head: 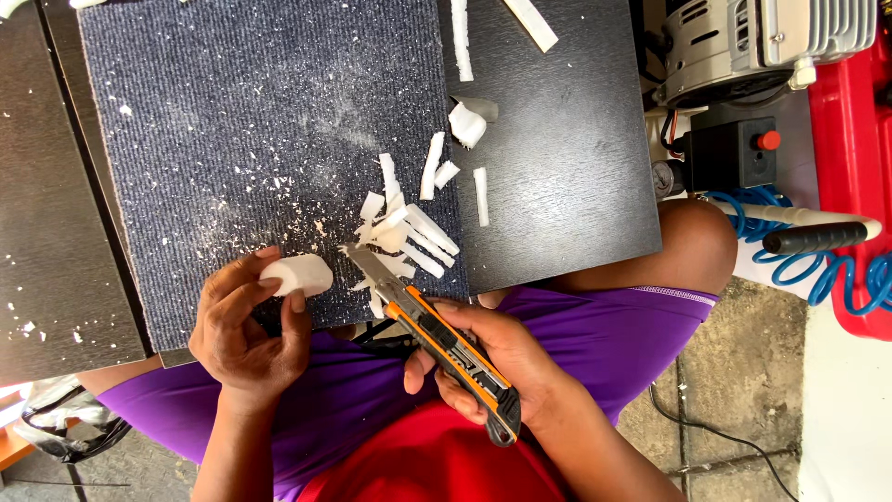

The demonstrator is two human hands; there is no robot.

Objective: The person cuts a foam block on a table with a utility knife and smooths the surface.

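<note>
White block [299, 274] sat pinched between our left hand [246, 325] thumb and fingertips, over near edge of dark mat [232, 139]; already rounded, we judged trimming well underway, not finished; right hand [492, 367] fingers wrapped tight round orange utility knife [441, 349], blade out, just beside block; white shavings [409, 232] piled on mat and black board [567, 167].

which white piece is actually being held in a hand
The rounded white block pinched in the left hand; the thin white strips lie loose on the dark mat.

White foam piece [299, 274]; orange-black utility knife [452, 358]; dark ribbed mat [242, 121]; purple shorts [595, 330].
</note>
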